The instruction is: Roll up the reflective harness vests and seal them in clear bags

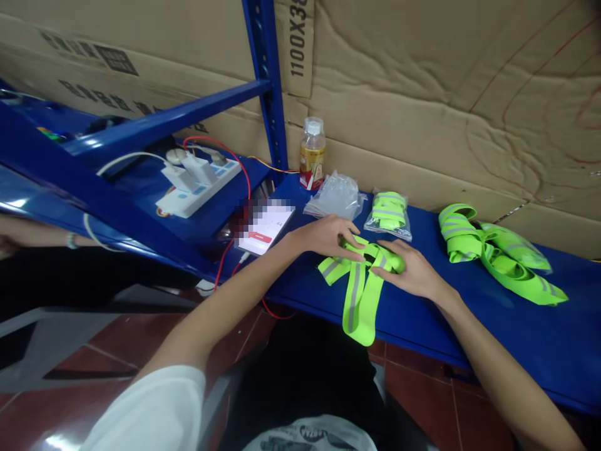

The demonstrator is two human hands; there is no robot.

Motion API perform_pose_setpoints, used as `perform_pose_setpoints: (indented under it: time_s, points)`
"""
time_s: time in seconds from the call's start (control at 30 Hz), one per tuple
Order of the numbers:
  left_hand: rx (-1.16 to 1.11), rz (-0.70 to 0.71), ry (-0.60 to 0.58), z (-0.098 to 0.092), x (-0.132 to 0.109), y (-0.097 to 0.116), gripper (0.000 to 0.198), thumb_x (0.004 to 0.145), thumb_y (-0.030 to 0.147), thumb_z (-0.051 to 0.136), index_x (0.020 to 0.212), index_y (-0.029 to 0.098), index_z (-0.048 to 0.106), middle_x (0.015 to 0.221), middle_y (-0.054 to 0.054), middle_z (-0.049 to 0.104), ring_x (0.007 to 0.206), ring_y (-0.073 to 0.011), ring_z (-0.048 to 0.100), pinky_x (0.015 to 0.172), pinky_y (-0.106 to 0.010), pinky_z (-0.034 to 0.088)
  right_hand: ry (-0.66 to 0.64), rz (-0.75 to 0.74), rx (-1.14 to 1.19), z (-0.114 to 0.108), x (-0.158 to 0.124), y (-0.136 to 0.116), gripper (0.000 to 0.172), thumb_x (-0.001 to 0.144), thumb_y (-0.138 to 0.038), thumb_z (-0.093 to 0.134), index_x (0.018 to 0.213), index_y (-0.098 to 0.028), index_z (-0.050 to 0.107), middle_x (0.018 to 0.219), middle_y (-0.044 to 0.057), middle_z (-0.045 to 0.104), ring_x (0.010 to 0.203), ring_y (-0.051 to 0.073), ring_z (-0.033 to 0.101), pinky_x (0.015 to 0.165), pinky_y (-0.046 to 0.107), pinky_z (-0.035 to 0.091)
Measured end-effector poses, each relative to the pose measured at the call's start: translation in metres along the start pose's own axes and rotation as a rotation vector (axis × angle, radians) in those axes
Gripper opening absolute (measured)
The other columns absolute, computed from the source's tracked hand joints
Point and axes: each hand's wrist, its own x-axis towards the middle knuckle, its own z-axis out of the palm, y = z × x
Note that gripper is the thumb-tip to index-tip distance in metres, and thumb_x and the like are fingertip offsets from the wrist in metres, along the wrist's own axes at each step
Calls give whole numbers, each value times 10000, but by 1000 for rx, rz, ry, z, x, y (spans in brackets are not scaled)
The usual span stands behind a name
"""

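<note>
A neon-yellow reflective strap [354,300] with a grey stripe lies partly bunched on the blue shelf, and one loop of it hangs over the front edge. My left hand [331,237] has its curved fingers on the strap's upper left part. From the other side, my right hand [416,269] holds the bunched part between thumb and fingers. Just behind the hands sits a clear bag with a folded strap [389,212] inside. Further right, more neon reflective straps [469,241] are heaped loosely, one end apparently in clear plastic.
Clear plastic bags [335,197] are stacked near a capped bottle [312,156]. A phone [267,228] with a cable lies left of my hands. Beyond the blue rack post [265,81] is a power strip [200,191]. Another person's forearm [42,232] shows at far left.
</note>
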Motion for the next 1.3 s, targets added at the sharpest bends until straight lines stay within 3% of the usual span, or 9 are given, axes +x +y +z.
perform_pose_setpoints:
  time_s: [0.1, 0.23, 0.43, 0.6, 0.77, 0.87, 1.07, 1.2, 1.3]
  points:
    - [-59, -30, -16, 2, 1, -3, 362, 884, 490, 847, 1148, 243, 865, 1131, -76, 830, 804, -143, 735, 756, -263, 525, 12, -37, -27, 2, -1, -6, 605, 940, -571, 741, 1415, -219, 612, 1257, 147, 692, 1200, 372, 699, 1013, 527, 598]
    - [63, -95, -21, 5, 3, -4, 675, 772, 561, 917, 1317, 196, 761, 1175, -96, 818, 975, -224, 757, 825, -295, 526, 101, -85, -86, -1, -3, -13, 509, 953, -423, 723, 1391, -219, 562, 1331, 166, 642, 1244, 379, 677, 1010, 518, 595]
    - [178, -65, -41, 8, 6, -2, 424, 835, 449, 881, 1157, 201, 762, 1086, -75, 792, 982, -231, 734, 825, -306, 498, 29, -47, 43, -13, -4, -8, 593, 976, -498, 743, 1503, -288, 571, 1389, 91, 747, 1159, 341, 772, 950, 463, 629]
    - [60, -17, -10, 6, 6, 0, 392, 840, 428, 877, 1135, 196, 762, 1102, -75, 778, 1001, -216, 717, 856, -312, 505, 116, -180, 64, -8, -3, 1, 365, 1037, -421, 693, 1367, -275, 752, 1304, 75, 802, 1159, 305, 781, 1038, 456, 620]
    - [-113, -126, -37, 0, 2, -1, 469, 897, 606, 781, 1129, 204, 845, 793, -25, 762, 652, -127, 616, 620, -269, 408, 175, -270, -211, -2, -7, 5, 364, 1048, -350, 664, 1388, -273, 770, 1241, 121, 784, 1088, 321, 761, 924, 497, 654]
    - [-120, -172, -78, -3, 1, -3, 507, 867, 617, 795, 1172, 217, 859, 660, -2, 714, 536, -104, 525, 546, -270, 324, 134, -298, -281, -6, -9, 0, 371, 1026, -429, 702, 1345, -264, 796, 1266, 133, 764, 1091, 323, 753, 880, 473, 656]
    - [-12, -112, -60, -5, 2, 0, 487, 761, 538, 882, 1141, 233, 865, 849, -28, 803, 664, -133, 634, 638, -280, 415, 58, -273, -30, -18, -8, -9, 360, 1072, -446, 633, 1387, -329, 760, 1329, 83, 755, 1128, 270, 754, 969, 443, 623]
    - [28, -90, -48, -6, 2, 2, 467, 761, 526, 878, 1143, 259, 852, 979, -31, 826, 753, -157, 685, 688, -288, 450, 30, -100, 181, -18, -5, -2, 688, 1018, -530, 692, 1644, -322, 500, 1301, 88, 766, 1022, 257, 755, 885, 418, 641]
    - [54, -76, -45, -6, 2, 3, 472, 762, 516, 891, 1155, 263, 829, 1028, -29, 821, 779, -159, 692, 700, -281, 456, 14, -52, 181, -12, -2, 2, 592, 1020, -573, 660, 1523, -264, 632, 1218, 115, 756, 986, 274, 743, 884, 454, 635]
